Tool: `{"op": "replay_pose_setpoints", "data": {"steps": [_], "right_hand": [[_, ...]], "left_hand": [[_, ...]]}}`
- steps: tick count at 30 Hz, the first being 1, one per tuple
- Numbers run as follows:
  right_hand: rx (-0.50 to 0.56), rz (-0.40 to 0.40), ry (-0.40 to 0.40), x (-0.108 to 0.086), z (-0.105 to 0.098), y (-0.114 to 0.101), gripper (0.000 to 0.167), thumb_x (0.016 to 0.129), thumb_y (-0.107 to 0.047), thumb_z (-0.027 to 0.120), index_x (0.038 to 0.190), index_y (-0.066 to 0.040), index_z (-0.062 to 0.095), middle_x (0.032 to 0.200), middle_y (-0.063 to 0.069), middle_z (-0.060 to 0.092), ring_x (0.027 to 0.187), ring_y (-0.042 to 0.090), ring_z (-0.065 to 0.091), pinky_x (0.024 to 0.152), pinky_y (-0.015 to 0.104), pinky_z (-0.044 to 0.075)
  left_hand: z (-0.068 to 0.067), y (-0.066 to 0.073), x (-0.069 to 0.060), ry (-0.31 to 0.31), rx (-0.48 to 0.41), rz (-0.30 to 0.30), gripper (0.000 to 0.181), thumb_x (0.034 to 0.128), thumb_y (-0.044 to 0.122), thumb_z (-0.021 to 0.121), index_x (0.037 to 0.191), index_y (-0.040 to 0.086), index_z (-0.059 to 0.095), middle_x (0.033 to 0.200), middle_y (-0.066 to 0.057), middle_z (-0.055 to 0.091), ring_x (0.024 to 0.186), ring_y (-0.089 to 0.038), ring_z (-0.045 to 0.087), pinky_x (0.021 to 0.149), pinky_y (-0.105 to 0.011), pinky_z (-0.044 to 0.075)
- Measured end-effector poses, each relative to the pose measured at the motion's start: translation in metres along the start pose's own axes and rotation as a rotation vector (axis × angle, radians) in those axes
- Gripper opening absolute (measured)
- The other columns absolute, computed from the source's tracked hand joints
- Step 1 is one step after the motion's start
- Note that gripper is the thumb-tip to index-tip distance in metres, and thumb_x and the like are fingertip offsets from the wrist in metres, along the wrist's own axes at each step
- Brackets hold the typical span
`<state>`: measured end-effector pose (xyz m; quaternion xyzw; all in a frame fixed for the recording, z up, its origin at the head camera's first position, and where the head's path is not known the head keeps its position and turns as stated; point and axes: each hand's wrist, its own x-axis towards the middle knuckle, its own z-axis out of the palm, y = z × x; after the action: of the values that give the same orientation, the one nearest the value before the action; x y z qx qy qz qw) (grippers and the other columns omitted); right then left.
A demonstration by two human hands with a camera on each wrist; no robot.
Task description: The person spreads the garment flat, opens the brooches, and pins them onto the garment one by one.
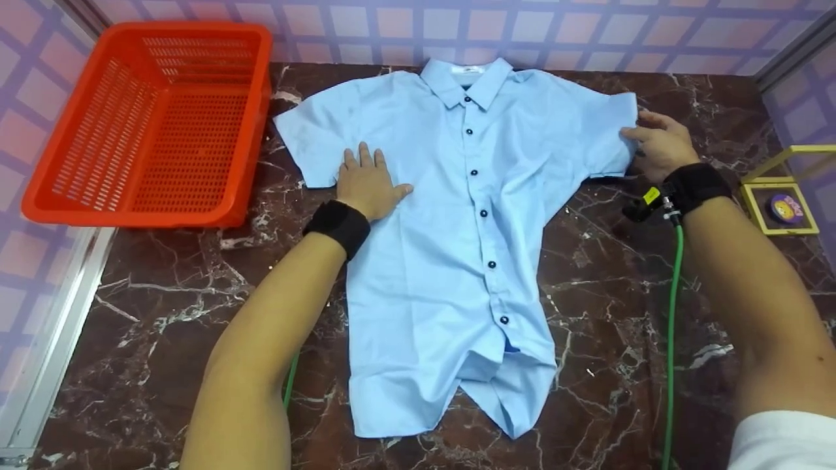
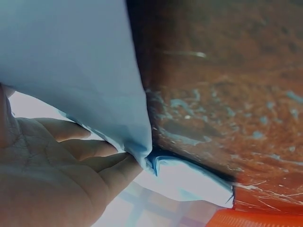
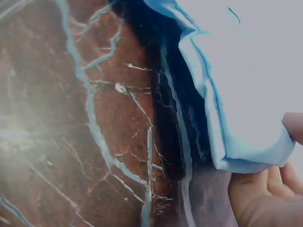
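Observation:
A light blue short-sleeved button-up shirt (image 1: 437,261) lies front side up, collar at the far side, with its lower hem rumpled and partly folded. My left hand (image 1: 367,186) rests on the shirt near the left sleeve, fingers extended and thumb out to the side. In the left wrist view, the fingers of that left hand (image 2: 61,165) lie against the cloth by the sleeve. On the other side, my right hand (image 1: 663,143) pinches the end of the right sleeve (image 1: 607,130). The right wrist view shows thumb and fingers on either side of the sleeve edge (image 3: 255,146).
A red plastic basket (image 1: 255,130) stands at the back left. At the right is a small yellow frame (image 1: 784,230) with a round purple item (image 1: 787,207) in it. A green cable (image 1: 673,326) trails from my right wrist across the dark marbled table (image 1: 607,391).

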<state>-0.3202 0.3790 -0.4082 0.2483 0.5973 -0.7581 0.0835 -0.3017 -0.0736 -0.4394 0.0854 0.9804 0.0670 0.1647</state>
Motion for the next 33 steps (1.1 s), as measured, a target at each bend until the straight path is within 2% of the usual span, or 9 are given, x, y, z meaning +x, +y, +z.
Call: {"op": "replay_pose_setpoints", "data": {"steps": [3, 6, 9, 14, 20, 24, 28, 31, 33], "right_hand": [[0.090, -0.025, 0.051, -0.002, -0.008, 0.001, 0.065, 0.088, 0.006, 0.071, 0.142, -0.017, 0.045, 0.129, -0.002, 0.043, 0.109, 0.014, 0.051, 0.072, 0.025, 0.054], [0.058, -0.092, 0.128, -0.002, -0.014, 0.002, 0.055, 0.084, 0.011, 0.073, 0.129, -0.014, 0.052, 0.124, 0.000, 0.045, 0.100, 0.012, 0.050, 0.063, 0.021, 0.049], [-0.125, -0.172, 0.227, 0.000, -0.020, 0.005, 0.045, 0.083, 0.008, 0.076, 0.120, -0.010, 0.059, 0.116, -0.001, 0.050, 0.097, 0.009, 0.049, 0.064, 0.019, 0.047], [-0.436, -0.238, 0.343, 0.003, -0.030, 0.009, 0.033, 0.085, -0.004, 0.078, 0.116, -0.009, 0.067, 0.102, -0.007, 0.058, 0.094, 0.005, 0.051, 0.084, 0.019, 0.044], [-0.618, -0.269, 0.395, 0.003, -0.031, 0.016, 0.035, 0.088, -0.012, 0.077, 0.121, -0.010, 0.066, 0.099, -0.010, 0.058, 0.089, 0.002, 0.050, 0.086, 0.021, 0.043], [-0.651, -0.335, 0.396, -0.001, -0.017, 0.021, 0.035, 0.087, -0.012, 0.077, 0.121, -0.009, 0.067, 0.101, -0.006, 0.055, 0.089, 0.004, 0.047, 0.085, 0.023, 0.041], [-0.714, -0.402, 0.279, -0.011, 0.005, 0.028, 0.035, 0.086, -0.011, 0.078, 0.120, -0.006, 0.069, 0.107, 0.000, 0.060, 0.090, 0.007, 0.049, 0.080, 0.023, 0.042], [-0.852, -0.472, 0.151, -0.019, 0.020, 0.037, 0.036, 0.087, -0.013, 0.078, 0.121, -0.004, 0.068, 0.113, 0.009, 0.064, 0.095, 0.012, 0.055, 0.077, 0.022, 0.044], [-0.939, -0.525, 0.060, -0.023, 0.029, 0.044, 0.037, 0.088, -0.013, 0.076, 0.122, -0.001, 0.067, 0.118, 0.014, 0.065, 0.102, 0.019, 0.058, 0.081, 0.025, 0.046]], "left_hand": [[-0.002, 0.000, 0.000, -0.010, -0.001, 0.000, 0.091, 0.1008, 0.061, 0.042, 0.158, -0.004, 0.013, 0.163, -0.031, 0.005, 0.148, -0.052, 0.004, 0.121, -0.055, 0.011], [-0.003, 0.000, 0.000, -0.015, -0.007, 0.004, 0.092, 0.1007, 0.061, 0.042, 0.158, -0.004, 0.012, 0.163, -0.031, 0.004, 0.149, -0.052, 0.003, 0.121, -0.054, 0.010], [-0.004, -0.001, 0.001, -0.022, -0.007, 0.007, 0.093, 0.1003, 0.063, 0.041, 0.158, -0.003, 0.011, 0.163, -0.030, 0.003, 0.149, -0.052, 0.002, 0.121, -0.054, 0.009], [-0.003, -0.001, 0.001, -0.028, -0.021, 0.011, 0.094, 0.0996, 0.064, 0.041, 0.159, -0.002, 0.010, 0.164, -0.029, 0.001, 0.149, -0.051, 0.000, 0.121, -0.054, 0.008], [0.002, -0.001, 0.001, -0.011, -0.043, 0.023, 0.094, 0.0994, 0.064, 0.043, 0.158, -0.003, 0.012, 0.164, -0.029, 0.002, 0.149, -0.051, 0.000, 0.121, -0.053, 0.007], [0.002, -0.001, -0.004, 0.004, -0.067, 0.048, 0.089, 0.1015, 0.060, 0.042, 0.158, -0.002, 0.013, 0.164, -0.029, 0.003, 0.150, -0.047, -0.002, 0.122, -0.052, 0.002], [-0.002, 0.016, -0.018, 0.049, -0.106, 0.169, 0.083, 0.1031, 0.057, 0.040, 0.158, -0.001, 0.019, 0.165, -0.026, 0.007, 0.152, -0.041, -0.002, 0.122, -0.050, -0.002], [-0.008, 0.045, -0.032, 0.092, -0.095, 0.335, 0.080, 0.1024, 0.058, 0.042, 0.157, 0.001, 0.027, 0.165, -0.023, 0.013, 0.153, -0.037, 0.004, 0.122, -0.049, -0.001], [-0.011, 0.068, -0.042, 0.120, -0.064, 0.475, 0.076, 0.1005, 0.058, 0.046, 0.153, 0.004, 0.037, 0.164, -0.020, 0.021, 0.153, -0.034, 0.011, 0.122, -0.048, 0.003]]}}
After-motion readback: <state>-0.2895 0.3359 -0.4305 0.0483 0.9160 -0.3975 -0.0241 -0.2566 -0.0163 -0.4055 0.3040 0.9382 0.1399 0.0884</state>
